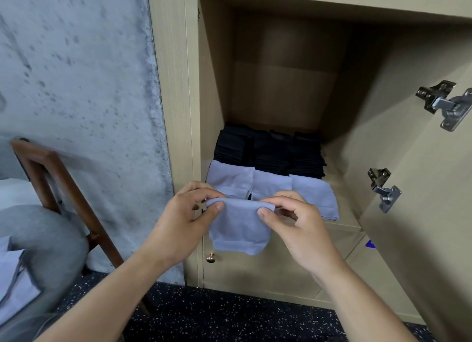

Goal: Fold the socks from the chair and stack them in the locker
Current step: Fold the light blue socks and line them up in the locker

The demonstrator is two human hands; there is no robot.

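Both forearms enter from the bottom edge, hands up at the locker [173, 86] opening. Left hand [184, 221]: thumb and fingers pinched shut on the left top corner of a folded light-blue sock [238, 229]. Right hand [293, 224]: thumb and forefinger pinched on the right top corner, other fingers curled loose. Sock hangs flat between the two hands, in front of the shelf's front edge, not resting on the shelf. Far left: wooden chair [51, 178] against the grey wall [76, 73], blurred grey and pale fabric on it; can't tell what the items are. Locker compartment: three folded light-blue socks [229, 179] side by side along the front edge of the shelf, black folded stacks [270, 151] in a row just behind them, touching. Small brass knob [210, 258] on the lower door, below the held sock. Right: open locker door [421, 175] with two metal hinges [445, 104]. Dark speckled floor [217, 316] below.
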